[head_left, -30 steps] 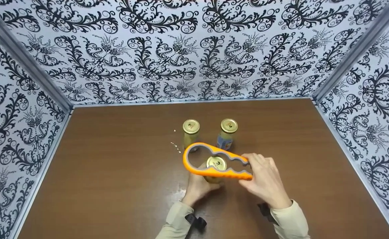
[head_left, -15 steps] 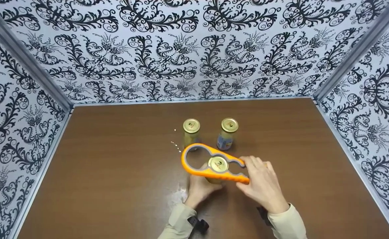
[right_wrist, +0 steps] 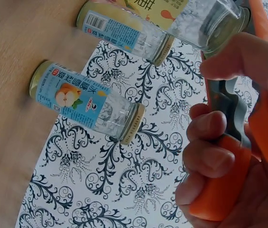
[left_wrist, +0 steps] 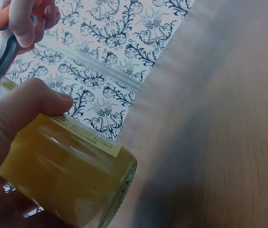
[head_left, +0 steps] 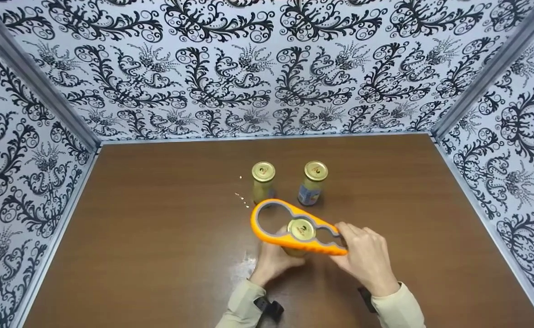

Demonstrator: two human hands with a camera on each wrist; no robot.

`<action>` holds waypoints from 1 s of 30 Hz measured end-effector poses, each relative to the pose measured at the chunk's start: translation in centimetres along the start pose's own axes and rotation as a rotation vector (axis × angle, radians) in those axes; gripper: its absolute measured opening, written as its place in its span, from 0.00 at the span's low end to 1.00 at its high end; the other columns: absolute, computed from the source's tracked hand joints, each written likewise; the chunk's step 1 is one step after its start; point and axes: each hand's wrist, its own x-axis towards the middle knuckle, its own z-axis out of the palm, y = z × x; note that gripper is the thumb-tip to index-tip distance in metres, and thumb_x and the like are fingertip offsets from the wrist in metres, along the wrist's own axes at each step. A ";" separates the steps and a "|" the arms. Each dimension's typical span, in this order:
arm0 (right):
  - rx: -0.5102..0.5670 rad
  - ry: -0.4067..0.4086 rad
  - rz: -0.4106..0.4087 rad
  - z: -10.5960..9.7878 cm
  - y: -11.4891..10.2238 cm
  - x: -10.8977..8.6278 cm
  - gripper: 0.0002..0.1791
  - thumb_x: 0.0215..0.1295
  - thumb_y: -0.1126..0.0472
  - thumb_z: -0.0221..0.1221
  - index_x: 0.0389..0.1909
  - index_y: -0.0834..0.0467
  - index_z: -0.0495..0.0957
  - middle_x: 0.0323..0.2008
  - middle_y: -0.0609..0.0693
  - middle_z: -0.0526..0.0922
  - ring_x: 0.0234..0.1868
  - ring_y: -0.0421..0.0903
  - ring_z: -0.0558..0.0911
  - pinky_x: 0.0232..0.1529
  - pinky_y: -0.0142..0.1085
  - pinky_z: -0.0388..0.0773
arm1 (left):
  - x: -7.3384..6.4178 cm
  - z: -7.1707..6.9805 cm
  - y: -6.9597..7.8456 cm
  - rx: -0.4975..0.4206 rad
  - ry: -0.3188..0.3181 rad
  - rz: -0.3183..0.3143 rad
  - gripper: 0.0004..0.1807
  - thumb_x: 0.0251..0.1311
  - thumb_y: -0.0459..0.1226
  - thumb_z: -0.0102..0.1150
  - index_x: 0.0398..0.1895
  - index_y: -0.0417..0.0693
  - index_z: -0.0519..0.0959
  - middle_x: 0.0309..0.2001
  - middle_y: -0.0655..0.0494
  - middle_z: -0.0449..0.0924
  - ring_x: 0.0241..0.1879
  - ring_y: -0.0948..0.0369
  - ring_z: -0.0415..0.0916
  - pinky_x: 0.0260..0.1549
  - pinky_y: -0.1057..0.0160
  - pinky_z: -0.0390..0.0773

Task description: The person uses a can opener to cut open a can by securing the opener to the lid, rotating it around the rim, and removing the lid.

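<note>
Orange opener (head_left: 301,244) runs slantwise, its rounded end (head_left: 254,221) pointing left.

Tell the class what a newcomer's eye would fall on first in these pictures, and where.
The bright orange tool stands out first, held over the table in the right hand, its arms either side of the gold lid of the jar that the left hand grips. Behind it stand a second jar and a third jar, side by side, before a black-and-white scrolled wall.
</note>
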 end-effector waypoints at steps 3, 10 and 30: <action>0.013 0.017 -0.020 0.0 0.0 0.0 0.21 0.40 0.48 0.73 0.28 0.56 0.76 0.18 0.42 0.72 0.14 0.41 0.61 0.14 0.34 0.60 | 0.0 -0.2 0.0 -0.059 -0.043 -0.010 0.32 0.27 0.29 0.78 0.45 0.36 0.77 0.41 0.50 0.82 0.43 0.58 0.77 0.48 0.62 0.74; 0.056 0.062 -0.077 -0.2 0.0 -0.1 0.16 0.37 0.57 0.69 0.28 0.57 0.77 0.18 0.41 0.74 0.15 0.39 0.63 0.15 0.31 0.61 | 0.0 -0.7 -0.1 -0.120 -0.096 -0.005 0.34 0.29 0.27 0.77 0.48 0.35 0.76 0.43 0.50 0.81 0.45 0.58 0.76 0.50 0.62 0.73; 0.152 0.084 -0.179 -0.3 1.0 0.3 0.19 0.32 0.61 0.70 0.31 0.59 0.80 0.25 0.45 0.82 0.17 0.39 0.72 0.18 0.33 0.67 | -0.5 -1.1 -0.2 -0.315 -0.200 -0.120 0.39 0.32 0.27 0.76 0.56 0.33 0.73 0.52 0.45 0.77 0.54 0.50 0.71 0.60 0.52 0.64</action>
